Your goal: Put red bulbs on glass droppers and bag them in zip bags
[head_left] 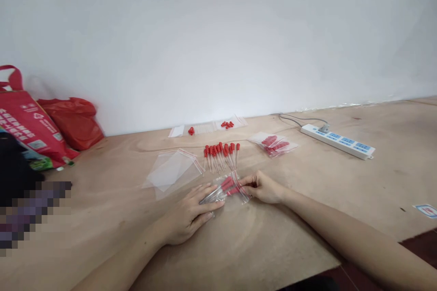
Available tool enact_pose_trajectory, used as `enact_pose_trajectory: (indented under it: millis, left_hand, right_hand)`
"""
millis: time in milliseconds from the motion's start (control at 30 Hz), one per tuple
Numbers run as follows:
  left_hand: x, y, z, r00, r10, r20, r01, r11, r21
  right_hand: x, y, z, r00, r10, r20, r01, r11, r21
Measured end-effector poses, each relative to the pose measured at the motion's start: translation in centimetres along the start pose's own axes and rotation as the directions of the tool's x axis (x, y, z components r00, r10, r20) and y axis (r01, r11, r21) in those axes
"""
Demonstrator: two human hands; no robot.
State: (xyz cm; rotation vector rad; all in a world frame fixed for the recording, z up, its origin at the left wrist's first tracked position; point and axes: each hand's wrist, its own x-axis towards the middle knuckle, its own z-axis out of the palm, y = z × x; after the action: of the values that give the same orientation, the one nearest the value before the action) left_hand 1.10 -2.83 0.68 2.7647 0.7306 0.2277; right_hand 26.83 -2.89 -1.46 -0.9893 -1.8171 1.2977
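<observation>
A clear zip-lock bag (218, 196) lies on the wooden table in front of me, with glass droppers with red rubber bulbs (228, 183) inside. Spread flat over its left end, my left hand (191, 211) presses the bag against the table. My right hand (261, 186) pinches the bag's red-lined mouth at the right between thumb and fingers. Just beyond, several loose red-bulbed droppers (221, 151) lie in a row, bulbs pointing away from me. Left of them is a fanned stack of flat clear bags (174, 170).
Filled bags (275, 144) lie right of the row. Near the wall are loose red bulbs (227, 124), another red bulb group (191, 131) and thin glass tubes (204, 130). A white power strip (337, 141) sits at right; red bags (73, 120) stand at left.
</observation>
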Motion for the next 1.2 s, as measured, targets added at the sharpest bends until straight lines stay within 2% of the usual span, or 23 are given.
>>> enact_pose_trajectory:
  millis: [133,300,333,400,467,533,667,767,900,1000,1033,1100,1133,1200]
  left_hand:
    - [0.0,-0.1,0.0,1.0,0.002,0.022,-0.002,1.0,0.024]
    - [0.0,-0.3,0.2,1.0,0.01,0.02,-0.01,1.0,0.02]
    - [-0.1,-0.3,0.3,1.0,0.011,0.019,-0.012,1.0,0.019]
    - [-0.1,-0.4,0.3,1.0,0.013,0.018,-0.014,1.0,0.017]
    - [-0.1,-0.4,0.3,1.0,0.015,0.011,-0.015,1.0,0.009]
    - [-0.1,-0.5,0.2,1.0,0.024,-0.002,-0.024,1.0,-0.007]
    - [0.0,-0.4,0.1,0.999,0.045,-0.022,-0.045,0.999,-0.027]
    - [0.0,-0.4,0.0,0.999,0.032,-0.002,-0.032,0.999,-0.02]
    - [-0.1,-0.4,0.0,1.0,0.029,-0.008,-0.029,0.999,-0.036]
    - [-0.2,-0.4,0.1,1.0,0.026,-0.012,-0.026,0.999,-0.036]
    - [-0.2,-0.4,0.1,1.0,0.022,-0.01,-0.022,0.999,-0.032]
    - [-0.2,-0.4,0.2,1.0,0.009,0.0,-0.009,1.0,-0.022]
    - [-0.2,-0.4,0.2,1.0,0.003,0.005,-0.003,1.0,-0.018]
    - [-0.2,-0.4,0.2,1.0,-0.005,0.012,0.005,1.0,-0.012]
  right_hand:
    - [0.1,0.5,0.5,0.984,0.094,-0.154,-0.093,0.996,0.013]
    - [0.9,0.7,-0.3,0.982,0.128,-0.135,-0.126,0.992,0.021]
    - [1.4,0.6,-0.9,0.974,0.141,-0.175,-0.144,0.99,-0.006]
    - [2.6,0.4,-2.1,0.934,0.123,-0.335,-0.174,0.976,-0.127]
    - [4.2,0.1,-3.2,0.855,0.064,-0.515,-0.253,0.918,-0.305]
    - [5.9,-0.3,-3.9,0.786,0.053,-0.616,-0.384,0.823,-0.419]
    - [8.4,-1.3,-4.0,0.744,0.166,-0.647,-0.589,0.619,-0.519]
    - [9.4,-1.8,-3.9,0.73,0.225,-0.646,-0.645,0.539,-0.541]
    - [9.2,-1.4,-4.6,0.744,0.227,-0.628,-0.621,0.582,-0.525]
    - [7.7,-0.9,-5.2,0.761,0.194,-0.619,-0.579,0.634,-0.513]
    - [7.0,-0.7,-5.2,0.768,0.183,-0.614,-0.551,0.679,-0.486]
    - [5.3,-0.3,-4.8,0.787,0.167,-0.594,-0.441,0.825,-0.353]
    - [4.4,-0.1,-4.4,0.798,0.16,-0.581,-0.348,0.91,-0.227]
    - [2.9,0.3,-3.4,0.803,0.138,-0.58,-0.172,0.985,-0.004]
